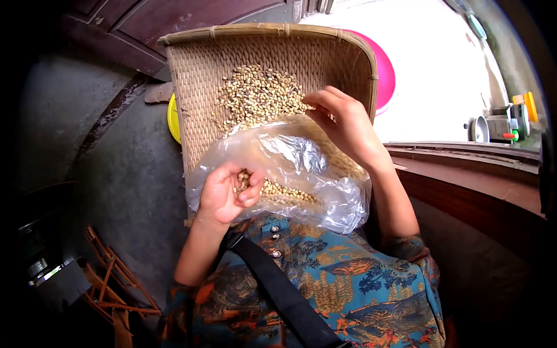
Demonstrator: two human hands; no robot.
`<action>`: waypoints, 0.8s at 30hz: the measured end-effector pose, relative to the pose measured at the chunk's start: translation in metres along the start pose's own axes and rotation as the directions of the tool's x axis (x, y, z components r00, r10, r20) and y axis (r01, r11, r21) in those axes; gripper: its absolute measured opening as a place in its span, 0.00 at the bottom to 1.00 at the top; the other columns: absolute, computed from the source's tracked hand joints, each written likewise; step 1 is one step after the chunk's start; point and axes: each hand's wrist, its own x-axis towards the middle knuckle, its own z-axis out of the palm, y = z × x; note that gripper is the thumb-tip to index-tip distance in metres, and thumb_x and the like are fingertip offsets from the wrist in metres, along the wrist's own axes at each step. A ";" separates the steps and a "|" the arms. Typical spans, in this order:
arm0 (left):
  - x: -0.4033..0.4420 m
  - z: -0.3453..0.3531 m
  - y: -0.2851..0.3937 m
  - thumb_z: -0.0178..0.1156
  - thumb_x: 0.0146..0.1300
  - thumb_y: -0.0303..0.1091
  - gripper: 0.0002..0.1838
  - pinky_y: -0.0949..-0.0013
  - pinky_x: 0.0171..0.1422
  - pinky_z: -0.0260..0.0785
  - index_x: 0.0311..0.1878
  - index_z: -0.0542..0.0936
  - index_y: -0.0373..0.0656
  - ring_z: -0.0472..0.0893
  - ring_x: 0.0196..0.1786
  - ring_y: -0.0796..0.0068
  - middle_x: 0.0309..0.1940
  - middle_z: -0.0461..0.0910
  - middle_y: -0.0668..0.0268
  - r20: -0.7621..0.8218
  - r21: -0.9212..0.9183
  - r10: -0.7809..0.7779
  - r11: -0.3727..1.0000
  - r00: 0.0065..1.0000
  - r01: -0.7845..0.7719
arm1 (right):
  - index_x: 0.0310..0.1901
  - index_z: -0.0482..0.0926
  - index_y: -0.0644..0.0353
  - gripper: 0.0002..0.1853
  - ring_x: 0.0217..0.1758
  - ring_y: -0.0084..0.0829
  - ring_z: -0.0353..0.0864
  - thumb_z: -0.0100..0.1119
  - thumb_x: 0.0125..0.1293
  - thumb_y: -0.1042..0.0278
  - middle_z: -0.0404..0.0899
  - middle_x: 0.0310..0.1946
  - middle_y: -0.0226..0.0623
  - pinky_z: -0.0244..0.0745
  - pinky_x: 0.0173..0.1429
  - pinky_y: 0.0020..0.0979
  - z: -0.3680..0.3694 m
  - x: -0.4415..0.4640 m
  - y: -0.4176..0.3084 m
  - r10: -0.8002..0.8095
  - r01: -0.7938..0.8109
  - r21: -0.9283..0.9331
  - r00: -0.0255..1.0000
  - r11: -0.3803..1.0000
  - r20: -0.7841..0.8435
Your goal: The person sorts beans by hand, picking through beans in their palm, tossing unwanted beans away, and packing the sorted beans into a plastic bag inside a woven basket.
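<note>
The pile of beans (pixel 261 95) is spread over the woven tray (pixel 194 87), whose near part is covered by a clear plastic bag (pixel 299 153). A smaller row of beans (pixel 288 191) is seen at the bag's near side; whether it is held inside the plastic or lies beneath it cannot be told. A handful of beans (pixel 242 180) is held in the left hand (pixel 218 194), half closed above the bag. The right hand (pixel 342 113) is placed at the pile's right edge with its fingers bent; whether a bean is pinched there cannot be told.

Beans could be dropped from the left hand if its curled fingers were loosened. The bag, seemingly thin and slack, could be caught by a wrist and tugged, and beans could be scattered. If the tray were tipped, the pile could be made to roll toward the patterned shirt (pixel 360 272).

The tray's near edge is mostly hidden by the bag. Behind the tray, a pink basin (pixel 386 75) is partly covered, as is a yellow basin (pixel 173 119) at its left. The right arm's outward swing could be hindered by a wooden sill (pixel 458 180).
</note>
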 end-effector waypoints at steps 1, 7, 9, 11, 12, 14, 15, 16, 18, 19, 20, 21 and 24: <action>-0.004 0.002 0.000 0.45 0.70 0.36 0.14 0.75 0.21 0.54 0.41 0.75 0.37 0.66 0.21 0.75 0.32 0.74 0.59 0.029 -0.001 -0.002 1.000 1.000 0.002 | 0.45 0.81 0.66 0.09 0.42 0.40 0.83 0.61 0.64 0.78 0.80 0.40 0.43 0.79 0.47 0.33 0.008 0.012 0.008 -0.067 0.065 -0.142 0.998 0.988 -0.009; -0.047 0.025 0.009 0.40 0.77 0.46 0.21 0.76 0.16 0.51 0.29 0.66 0.43 0.59 0.16 0.80 0.24 0.67 0.63 0.124 0.059 -0.001 0.998 0.992 -0.006 | 0.43 0.82 0.65 0.11 0.45 0.48 0.82 0.62 0.57 0.80 0.80 0.40 0.47 0.79 0.51 0.40 0.045 0.051 0.048 -0.203 0.244 -0.304 0.966 0.921 0.161; -0.056 0.033 0.014 0.41 0.77 0.46 0.21 0.77 0.15 0.51 0.29 0.67 0.43 0.59 0.16 0.80 0.24 0.67 0.63 0.152 -0.022 0.010 1.000 0.988 -0.007 | 0.42 0.82 0.65 0.11 0.46 0.49 0.82 0.62 0.56 0.78 0.81 0.39 0.47 0.79 0.51 0.41 0.050 0.054 0.047 -0.176 0.241 -0.368 0.964 0.898 0.201; -0.057 0.043 0.021 0.40 0.78 0.45 0.20 0.77 0.15 0.51 0.30 0.67 0.44 0.59 0.16 0.80 0.24 0.67 0.63 0.185 -0.029 0.050 0.999 0.982 -0.045 | 0.42 0.82 0.64 0.11 0.45 0.49 0.82 0.63 0.56 0.78 0.81 0.38 0.48 0.79 0.50 0.41 0.055 0.056 0.050 -0.184 0.272 -0.427 0.954 0.862 0.236; -0.057 0.048 0.025 0.40 0.78 0.45 0.20 0.77 0.15 0.51 0.31 0.67 0.44 0.59 0.16 0.80 0.24 0.67 0.63 0.189 -0.026 0.070 0.997 0.979 -0.066 | 0.42 0.81 0.65 0.11 0.44 0.49 0.82 0.63 0.56 0.77 0.81 0.38 0.48 0.79 0.49 0.41 0.056 0.056 0.051 -0.190 0.273 -0.428 0.955 0.861 0.228; -0.051 0.056 0.032 0.40 0.79 0.44 0.19 0.77 0.15 0.51 0.33 0.67 0.44 0.59 0.16 0.80 0.25 0.67 0.63 0.231 -0.023 0.098 0.995 0.968 -0.096 | 0.43 0.80 0.65 0.12 0.42 0.49 0.82 0.63 0.56 0.77 0.81 0.37 0.49 0.79 0.49 0.41 0.055 0.055 0.053 -0.204 0.279 -0.433 0.956 0.857 0.212; -0.048 0.061 0.036 0.40 0.79 0.44 0.19 0.77 0.15 0.51 0.33 0.67 0.44 0.59 0.16 0.80 0.25 0.67 0.63 0.215 -0.037 0.118 0.993 0.969 -0.113 | 0.43 0.80 0.65 0.10 0.41 0.46 0.83 0.63 0.58 0.77 0.82 0.37 0.48 0.79 0.48 0.39 0.053 0.054 0.051 -0.172 0.222 -0.353 0.971 0.909 0.168; -0.044 0.066 0.039 0.40 0.79 0.44 0.18 0.77 0.15 0.51 0.33 0.67 0.44 0.59 0.17 0.80 0.26 0.68 0.63 0.198 -0.051 0.137 0.990 0.971 -0.129 | 0.42 0.80 0.65 0.09 0.39 0.44 0.83 0.63 0.60 0.76 0.83 0.36 0.46 0.79 0.47 0.37 0.051 0.053 0.049 -0.133 0.163 -0.266 0.983 0.950 0.127; -0.031 0.071 0.047 0.40 0.79 0.42 0.17 0.77 0.18 0.53 0.35 0.69 0.43 0.62 0.20 0.79 0.29 0.69 0.63 0.243 -0.103 0.153 0.986 0.958 -0.132 | 0.42 0.79 0.64 0.06 0.37 0.35 0.84 0.62 0.64 0.75 0.83 0.35 0.41 0.80 0.44 0.33 0.046 0.049 0.041 0.079 -0.089 0.144 0.994 0.986 0.073; -0.024 0.073 0.048 0.40 0.79 0.41 0.16 0.76 0.19 0.53 0.37 0.70 0.42 0.63 0.22 0.79 0.30 0.69 0.63 0.218 -0.114 0.180 0.981 0.959 -0.158 | 0.41 0.79 0.64 0.04 0.36 0.30 0.84 0.61 0.67 0.75 0.84 0.34 0.38 0.80 0.42 0.30 0.042 0.049 0.038 0.238 -0.261 0.443 0.965 0.858 0.109; -0.017 0.076 0.049 0.40 0.79 0.41 0.16 0.76 0.20 0.54 0.38 0.71 0.41 0.64 0.23 0.78 0.31 0.69 0.62 0.195 -0.122 0.204 0.976 0.959 -0.182 | 0.42 0.79 0.63 0.03 0.37 0.23 0.83 0.59 0.70 0.74 0.83 0.35 0.33 0.80 0.41 0.25 0.037 0.047 0.040 0.181 -0.226 0.778 0.973 0.586 0.145; -0.010 0.079 0.050 0.40 0.79 0.40 0.16 0.76 0.21 0.54 0.40 0.72 0.40 0.65 0.24 0.78 0.32 0.70 0.62 0.170 -0.128 0.224 0.971 0.960 -0.204 | 0.45 0.78 0.64 0.05 0.37 0.24 0.83 0.59 0.69 0.75 0.83 0.36 0.35 0.82 0.42 0.25 0.028 0.043 0.026 0.264 -0.278 0.893 0.946 0.353 0.190; 0.009 0.086 0.050 0.40 0.78 0.38 0.17 0.67 0.41 0.75 0.55 0.73 0.35 0.77 0.43 0.64 0.47 0.76 0.54 0.124 -0.180 0.235 0.961 0.964 -0.211 | 0.49 0.78 0.64 0.09 0.38 0.24 0.84 0.59 0.70 0.74 0.83 0.39 0.36 0.83 0.45 0.25 0.019 0.032 0.024 0.212 -0.247 0.969 0.948 0.016 0.238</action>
